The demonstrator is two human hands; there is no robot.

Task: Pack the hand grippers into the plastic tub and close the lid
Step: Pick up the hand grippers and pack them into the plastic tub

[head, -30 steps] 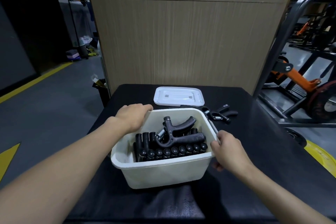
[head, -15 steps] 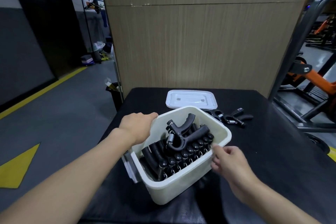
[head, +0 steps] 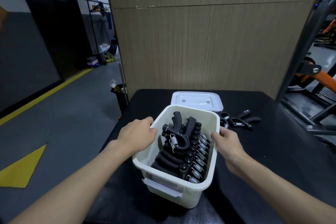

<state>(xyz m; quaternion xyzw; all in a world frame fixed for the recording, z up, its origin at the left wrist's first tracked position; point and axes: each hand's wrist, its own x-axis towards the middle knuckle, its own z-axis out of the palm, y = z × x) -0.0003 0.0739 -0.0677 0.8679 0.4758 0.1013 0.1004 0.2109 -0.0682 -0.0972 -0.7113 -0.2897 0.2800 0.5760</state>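
A cream plastic tub (head: 196,194) stands on the black table (head: 272,151), one short end with a clip handle turned toward me. Inside lie several black hand grippers in a row, and one more hand gripper (head: 179,135) rests on top of them. My left hand (head: 138,135) grips the tub's left rim. On the right rim my right hand (head: 227,142) holds the wall. The white lid (head: 197,102) lies flat behind the tub. Two loose hand grippers (head: 238,120) lie on the table to the right of the tub.
A wood-grain panel (head: 200,42) rises behind the table. Black and orange gym equipment (head: 312,78) stands at the right. A small black bin (head: 119,94) sits at the table's far left corner, above a grey floor with yellow markings.
The tub has been turned about a quarter turn on the table by both hands, so its short end now faces me. My view has shifted left.
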